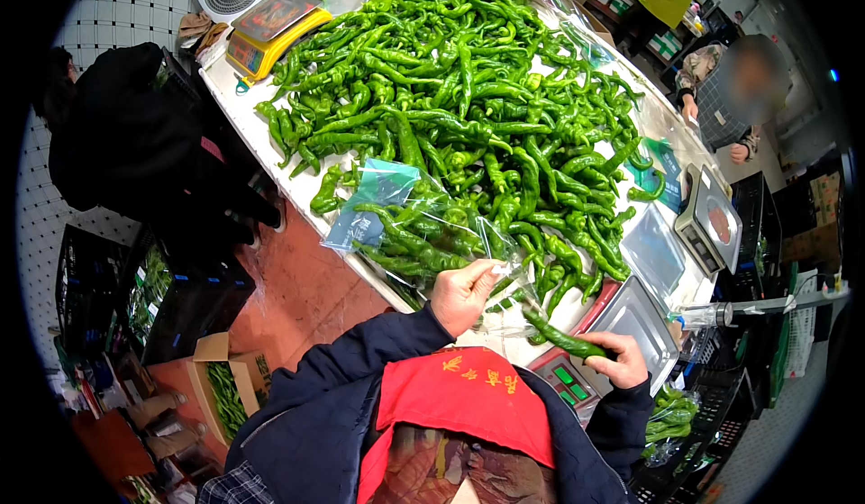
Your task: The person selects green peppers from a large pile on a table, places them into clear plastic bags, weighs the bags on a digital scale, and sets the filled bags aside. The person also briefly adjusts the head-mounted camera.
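Note:
My left hand (465,294) pinches the rim of a clear plastic bag (483,230) that lies on its side on the table, with several green peppers inside. A teal and blue printed patch shows on the bag. Between the thumb and fingers of my right hand (620,361) is one long green chili pepper (564,335). Its far tip points toward the mouth of the bag. A large heap of long green peppers (459,92) covers much of the white table (240,109) beyond my hands.
Beside my right hand is a scale with a metal pan (642,328) and lit display. Another scale (709,220) stands right, a yellow one (274,38) far left. A person in black (128,126) stands left, another (720,98) right. An open carton (226,382) holds peppers on the floor.

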